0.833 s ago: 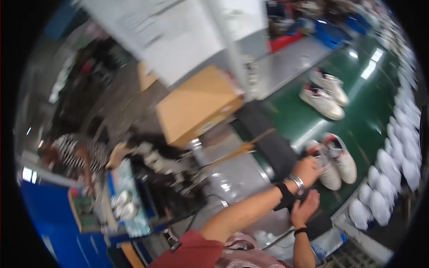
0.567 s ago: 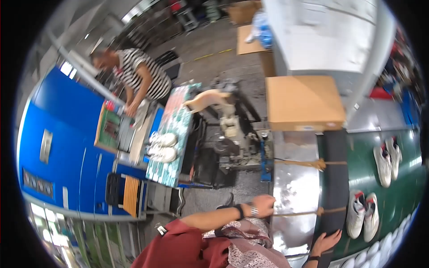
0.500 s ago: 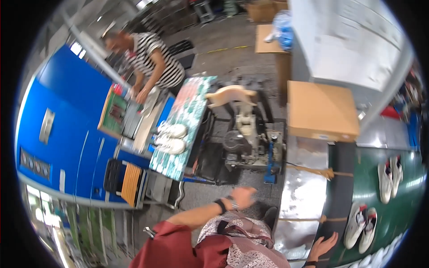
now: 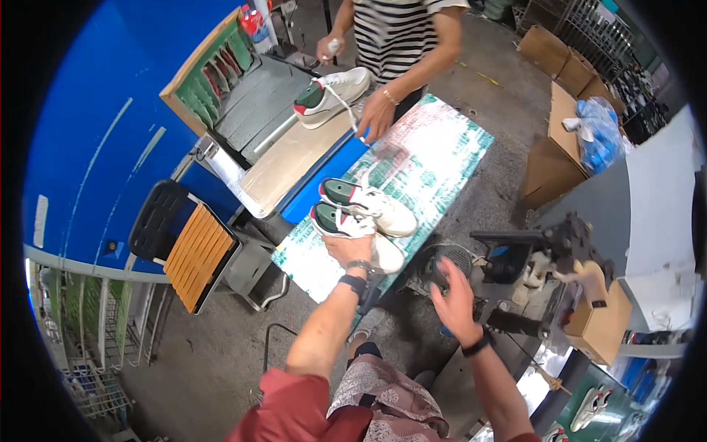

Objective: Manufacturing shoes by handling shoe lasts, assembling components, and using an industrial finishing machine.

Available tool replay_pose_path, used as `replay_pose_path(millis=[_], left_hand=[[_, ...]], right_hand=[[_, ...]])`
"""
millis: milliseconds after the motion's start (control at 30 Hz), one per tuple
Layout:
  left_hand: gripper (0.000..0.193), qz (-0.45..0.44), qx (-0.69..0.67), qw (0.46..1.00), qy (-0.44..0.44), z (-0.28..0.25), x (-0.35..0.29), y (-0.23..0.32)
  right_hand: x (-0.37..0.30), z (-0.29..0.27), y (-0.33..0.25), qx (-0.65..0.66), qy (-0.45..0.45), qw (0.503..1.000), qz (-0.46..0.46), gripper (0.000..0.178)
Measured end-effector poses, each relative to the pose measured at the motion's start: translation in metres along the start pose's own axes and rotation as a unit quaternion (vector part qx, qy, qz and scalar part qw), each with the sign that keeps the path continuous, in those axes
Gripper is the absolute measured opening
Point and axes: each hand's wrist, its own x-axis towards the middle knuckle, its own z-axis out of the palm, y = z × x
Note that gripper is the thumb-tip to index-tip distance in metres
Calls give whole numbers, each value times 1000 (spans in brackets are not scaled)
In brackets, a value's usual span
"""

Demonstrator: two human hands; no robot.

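Observation:
A pair of white sneakers with dark green insoles lies on the narrow table point(image 4: 442, 166), which has a worn green and white top. My left hand point(image 4: 348, 249) has its fingers round the side of the nearer sneaker point(image 4: 387, 255); their tips are partly hidden. Touching that one on its far side is the other sneaker point(image 4: 394, 212). Off the table's right edge, my right hand point(image 4: 455, 300) is held up with nothing in it, its thumb and fingers apart.
Across the table a person in a striped shirt point(image 4: 401, 33) handles another white sneaker point(image 4: 335, 96) by a blue-sided conveyor point(image 4: 294, 158). A folding chair point(image 4: 195, 254) stands at left. Machinery point(image 4: 526, 291) and cartons point(image 4: 549, 166) are on the right.
My view has turned left and come closer to the table. My left hand has reached the nearer sneaker. My right hand has moved from beside the green surface toward the table.

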Motion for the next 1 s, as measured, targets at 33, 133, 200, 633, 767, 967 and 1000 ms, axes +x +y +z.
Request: replay_pose_path(millis=[33,133,200,633,767,967,1000], left_hand=[[123,27,5,999,25,1,0,4],[95,107,-195,964,-146,-40,21,13],[81,53,-281,915,-286,-77,47,2],[72,105,-306,913,-249,-120,39,-56],[81,384,-222,875,-191,-198,-7,19],[76,553,-311,760,-142,-262,-73,97],[76,563,-326,745,-149,-258,-94,102]], right_hand=[[35,19,-10,-17,-29,999,-21,60],[122,75,-4,-65,-48,994,-73,74],[167,113,-4,-92,-37,988,-115,79],[40,74,0,-92,-39,990,105,67],[-149,-23,26,-100,89,960,247,68],[-422,-122,48,-187,326,843,385,64],[-465,-131,57,-220,393,813,368,71]])
